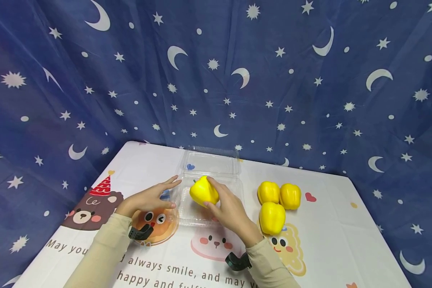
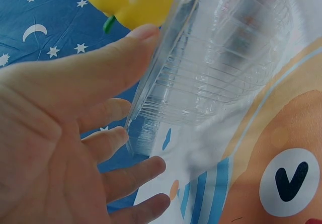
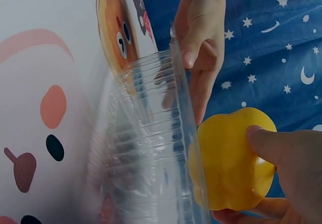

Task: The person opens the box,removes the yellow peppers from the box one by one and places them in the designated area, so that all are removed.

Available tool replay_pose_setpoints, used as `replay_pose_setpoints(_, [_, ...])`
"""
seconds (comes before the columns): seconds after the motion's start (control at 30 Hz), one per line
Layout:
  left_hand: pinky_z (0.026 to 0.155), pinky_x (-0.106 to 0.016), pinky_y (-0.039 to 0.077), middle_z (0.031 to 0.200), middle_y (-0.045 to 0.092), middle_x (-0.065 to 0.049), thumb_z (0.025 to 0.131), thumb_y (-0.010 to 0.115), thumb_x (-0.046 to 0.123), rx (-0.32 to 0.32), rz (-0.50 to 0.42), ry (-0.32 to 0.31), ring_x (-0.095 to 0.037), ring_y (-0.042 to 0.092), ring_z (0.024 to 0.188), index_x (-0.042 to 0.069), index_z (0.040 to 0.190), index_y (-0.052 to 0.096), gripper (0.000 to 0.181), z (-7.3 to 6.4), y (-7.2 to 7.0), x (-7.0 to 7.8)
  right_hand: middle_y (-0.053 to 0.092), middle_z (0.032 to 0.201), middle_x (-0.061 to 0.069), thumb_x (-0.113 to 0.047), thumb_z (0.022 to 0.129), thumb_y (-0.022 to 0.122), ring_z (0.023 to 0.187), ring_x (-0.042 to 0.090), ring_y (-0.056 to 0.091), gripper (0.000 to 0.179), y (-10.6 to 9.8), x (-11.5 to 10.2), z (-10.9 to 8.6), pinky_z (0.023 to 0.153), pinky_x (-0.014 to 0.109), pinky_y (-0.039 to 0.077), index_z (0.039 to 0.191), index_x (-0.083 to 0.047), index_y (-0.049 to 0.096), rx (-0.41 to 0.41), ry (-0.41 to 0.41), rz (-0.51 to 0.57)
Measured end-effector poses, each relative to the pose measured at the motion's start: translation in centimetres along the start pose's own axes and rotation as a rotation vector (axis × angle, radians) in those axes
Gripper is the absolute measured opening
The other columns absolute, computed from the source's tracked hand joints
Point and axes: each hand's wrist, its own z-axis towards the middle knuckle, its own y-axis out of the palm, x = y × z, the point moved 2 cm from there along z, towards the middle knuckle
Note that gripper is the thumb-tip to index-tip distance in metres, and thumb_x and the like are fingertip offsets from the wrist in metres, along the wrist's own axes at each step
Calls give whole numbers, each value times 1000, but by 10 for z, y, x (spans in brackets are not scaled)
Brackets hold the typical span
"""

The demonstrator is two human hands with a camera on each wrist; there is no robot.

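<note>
My right hand (image 1: 230, 206) grips a yellow bell pepper (image 1: 203, 191) with a green stem, holding it over a clear plastic clamshell box (image 1: 191, 214). In the right wrist view the thumb lies on one side of the pepper (image 3: 231, 158) and fingers show beneath it, close to the box rim (image 3: 188, 113). My left hand (image 1: 153, 198) is at the box's left side, fingers spread and fairly straight. Its thumb tip is right at the rim in the left wrist view, with the other fingers (image 2: 136, 176) beside the box wall (image 2: 201, 78). The box lid (image 1: 212, 162) lies folded back, away from me.
Three more yellow bell peppers (image 1: 272, 218) sit grouped to the right of the box. A white cloth (image 1: 327, 232) with cartoon prints and lettering covers the table. Behind it hangs a blue curtain (image 1: 259, 80) with moons and stars. Each wrist wears a dark band (image 1: 141, 232).
</note>
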Motion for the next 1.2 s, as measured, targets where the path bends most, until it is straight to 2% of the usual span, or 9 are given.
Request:
replay_pose_setpoints(0.67, [120,-71,20,170,10,-21,92,73,22,3,4,-8,-50,15,154,6,159,31,80,-1,0,3,60,144,8,-27,90,76,125,29,64,75,-13,3,-8,98,52,56,156,-25,39,52,14,-6])
replay_pose_setpoints(1.2, [122,-69,18,171,9,-20,92,72,20,-1,-13,-2,-48,13,155,5,159,30,80,0,0,0,58,147,5,-29,91,76,124,29,64,76,-25,9,-20,98,51,57,156,-27,39,59,51,2])
